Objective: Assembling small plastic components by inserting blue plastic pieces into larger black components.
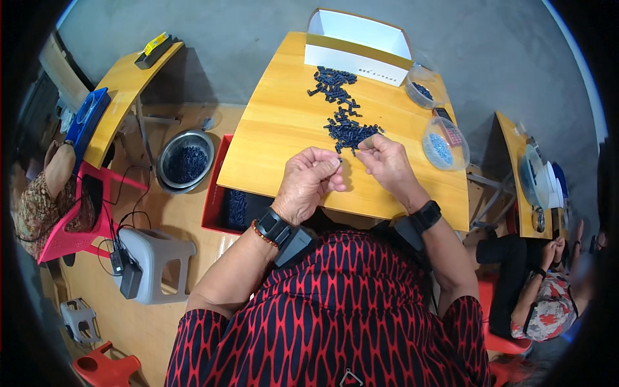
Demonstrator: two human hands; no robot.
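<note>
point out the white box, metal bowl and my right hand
White box [335, 59]: head view, on its front wall
Metal bowl [182, 140]: head view, on its far inner wall
Your right hand [388, 162]: head view, on its back

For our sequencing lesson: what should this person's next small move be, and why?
Probably bringing the right hand toward the left hand: the left seems to pinch a small dark piece, while the right is apart from it, by the near pile of dark pieces.
</note>
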